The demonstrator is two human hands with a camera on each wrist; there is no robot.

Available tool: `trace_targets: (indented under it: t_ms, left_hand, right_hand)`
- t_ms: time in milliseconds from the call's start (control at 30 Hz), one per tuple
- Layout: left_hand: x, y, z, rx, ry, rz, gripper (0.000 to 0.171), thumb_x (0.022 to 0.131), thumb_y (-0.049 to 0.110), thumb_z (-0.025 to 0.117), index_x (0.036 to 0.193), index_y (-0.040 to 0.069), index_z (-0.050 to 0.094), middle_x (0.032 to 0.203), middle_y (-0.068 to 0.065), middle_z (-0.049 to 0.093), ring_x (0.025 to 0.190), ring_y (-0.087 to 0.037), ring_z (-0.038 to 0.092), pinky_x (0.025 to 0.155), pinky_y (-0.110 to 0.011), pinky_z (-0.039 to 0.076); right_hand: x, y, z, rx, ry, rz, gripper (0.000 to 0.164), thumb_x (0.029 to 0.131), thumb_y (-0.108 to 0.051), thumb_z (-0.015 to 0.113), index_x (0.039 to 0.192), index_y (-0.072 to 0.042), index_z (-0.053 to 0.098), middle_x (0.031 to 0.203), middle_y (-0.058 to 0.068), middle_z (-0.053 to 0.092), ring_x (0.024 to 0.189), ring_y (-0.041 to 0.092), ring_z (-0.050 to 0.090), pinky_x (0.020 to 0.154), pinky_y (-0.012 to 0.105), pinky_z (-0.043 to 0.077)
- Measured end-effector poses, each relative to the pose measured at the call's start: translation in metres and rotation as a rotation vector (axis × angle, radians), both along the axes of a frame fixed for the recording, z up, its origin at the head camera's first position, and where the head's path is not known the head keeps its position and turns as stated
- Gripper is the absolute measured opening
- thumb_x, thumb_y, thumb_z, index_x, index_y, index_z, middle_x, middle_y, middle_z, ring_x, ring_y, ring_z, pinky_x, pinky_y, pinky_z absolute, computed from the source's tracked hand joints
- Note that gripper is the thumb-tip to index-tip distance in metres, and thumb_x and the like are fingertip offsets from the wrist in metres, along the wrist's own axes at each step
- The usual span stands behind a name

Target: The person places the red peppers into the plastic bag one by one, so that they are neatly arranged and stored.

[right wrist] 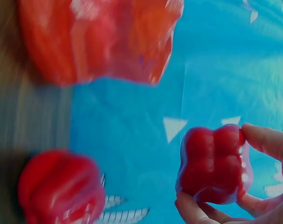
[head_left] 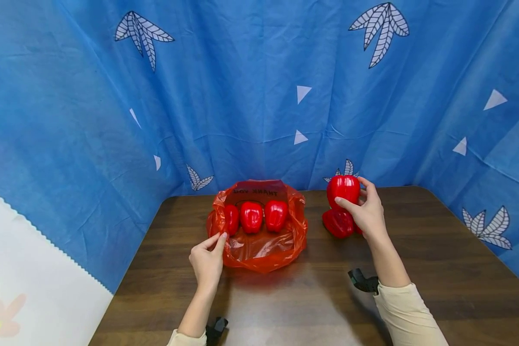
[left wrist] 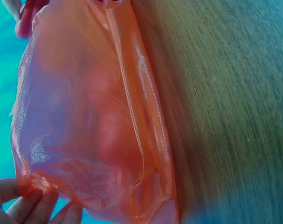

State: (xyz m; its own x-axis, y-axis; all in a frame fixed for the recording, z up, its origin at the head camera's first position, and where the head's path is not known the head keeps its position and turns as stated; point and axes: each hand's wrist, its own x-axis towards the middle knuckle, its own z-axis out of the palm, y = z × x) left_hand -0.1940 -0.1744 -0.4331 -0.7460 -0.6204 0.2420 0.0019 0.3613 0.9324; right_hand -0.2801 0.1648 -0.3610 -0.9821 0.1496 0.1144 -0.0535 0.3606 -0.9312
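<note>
A red translucent plastic bag (head_left: 259,262) lies spread at its mouth on the table, with three red bell peppers (head_left: 251,217) inside. My left hand (head_left: 207,259) pinches the bag's near left rim, and the left wrist view shows the fingers (left wrist: 34,205) on the thin plastic. Off to the right, my right hand (head_left: 368,211) grips another red bell pepper (head_left: 343,190) between thumb and fingers, raised above the table. Below it a red bell pepper (head_left: 338,223) lies on its side; a further red piece beside it is mostly hidden by the hand.
The dark wooden table (head_left: 277,307) carries everything. A blue curtain (head_left: 259,96) with white leaf prints hangs behind and on both sides. A white cloth (head_left: 34,278) covers the left side. Black wrist mounts (head_left: 363,281) sit on both forearms.
</note>
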Motion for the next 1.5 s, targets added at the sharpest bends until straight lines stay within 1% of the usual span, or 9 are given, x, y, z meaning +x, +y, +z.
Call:
trace_targets:
  t_ms: [167,333,500,667,867,1000,1133,1333,1500]
  left_hand:
    - [0.000,-0.001,0.000,0.002,-0.003,-0.006,0.028,0.085,0.024,0.077,0.105,0.004,0.076,0.103,-0.016,0.073,0.105,-0.035,0.067,0.091,-0.047,0.054]
    - [0.000,-0.001,0.001,-0.002,0.006,0.002,0.028,0.084,0.024,0.078,0.103,0.004,0.077,0.102,-0.016,0.074,0.104,-0.035,0.067,0.091,-0.047,0.053]
    - [0.000,-0.001,0.001,0.009,0.010,0.005,0.028,0.083,0.024,0.078,0.103,0.004,0.077,0.101,-0.016,0.074,0.104,-0.034,0.067,0.091,-0.047,0.053]
    - [0.000,-0.001,0.002,0.007,0.016,0.010,0.027,0.084,0.022,0.078,0.103,0.004,0.077,0.101,-0.017,0.074,0.105,-0.035,0.067,0.093,-0.048,0.052]
    - [0.001,0.000,0.003,0.015,0.021,0.011,0.025,0.085,0.021,0.077,0.102,0.003,0.077,0.101,-0.017,0.074,0.105,-0.036,0.067,0.091,-0.048,0.053]
    - [0.002,0.000,0.003,0.012,0.021,0.015,0.025,0.085,0.022,0.077,0.102,0.003,0.077,0.102,-0.017,0.073,0.105,-0.037,0.066,0.092,-0.048,0.053]
    - [0.002,0.000,0.003,0.005,0.022,0.017,0.026,0.085,0.023,0.077,0.101,0.003,0.077,0.102,-0.018,0.073,0.107,-0.037,0.066,0.093,-0.049,0.052]
    - [0.002,-0.001,0.003,0.023,0.015,0.009,0.026,0.085,0.021,0.076,0.102,0.002,0.077,0.102,-0.017,0.074,0.103,-0.034,0.068,0.085,-0.046,0.056]
    - [0.001,0.000,0.004,0.032,0.014,0.000,0.026,0.085,0.021,0.076,0.103,0.002,0.076,0.101,-0.017,0.074,0.100,-0.032,0.069,0.080,-0.044,0.058]
  right_hand:
    - [0.000,-0.028,0.010,-0.028,0.016,0.049,0.092,0.085,-0.019,0.075,0.156,-0.018,0.016,0.155,0.020,0.032,0.136,0.043,0.039,0.099,0.060,0.046]
    - [0.002,-0.060,0.012,-0.090,0.063,0.124,0.088,0.084,-0.018,0.076,0.154,-0.018,0.023,0.152,0.018,0.038,0.132,0.039,0.045,0.097,0.056,0.049]
    - [0.010,-0.091,0.014,-0.158,0.082,0.207,0.086,0.083,-0.017,0.077,0.152,-0.020,0.027,0.148,0.015,0.042,0.128,0.035,0.048,0.092,0.053,0.052]
    - [0.018,-0.116,0.011,-0.167,0.072,0.254,0.085,0.082,-0.018,0.078,0.151,-0.022,0.029,0.146,0.013,0.043,0.127,0.034,0.049,0.091,0.052,0.054]
    - [0.023,-0.143,0.000,-0.163,0.053,0.286,0.083,0.080,-0.022,0.079,0.149,-0.025,0.032,0.143,0.011,0.045,0.126,0.034,0.050,0.089,0.051,0.055]
    - [0.025,-0.159,-0.009,-0.147,0.033,0.288,0.083,0.078,-0.022,0.081,0.148,-0.025,0.035,0.143,0.010,0.046,0.125,0.034,0.049,0.088,0.050,0.056]
    - [0.025,-0.173,-0.021,-0.123,0.018,0.291,0.081,0.078,-0.022,0.081,0.146,-0.024,0.036,0.142,0.012,0.047,0.124,0.035,0.050,0.090,0.050,0.055]
    - [0.025,-0.192,-0.037,-0.123,-0.006,0.303,0.080,0.078,-0.022,0.081,0.145,-0.020,0.038,0.140,0.016,0.050,0.120,0.038,0.055,0.089,0.052,0.055]
    - [0.026,-0.202,-0.048,-0.119,-0.039,0.289,0.080,0.077,-0.021,0.082,0.144,-0.020,0.040,0.142,0.016,0.050,0.123,0.038,0.053,0.092,0.055,0.053]
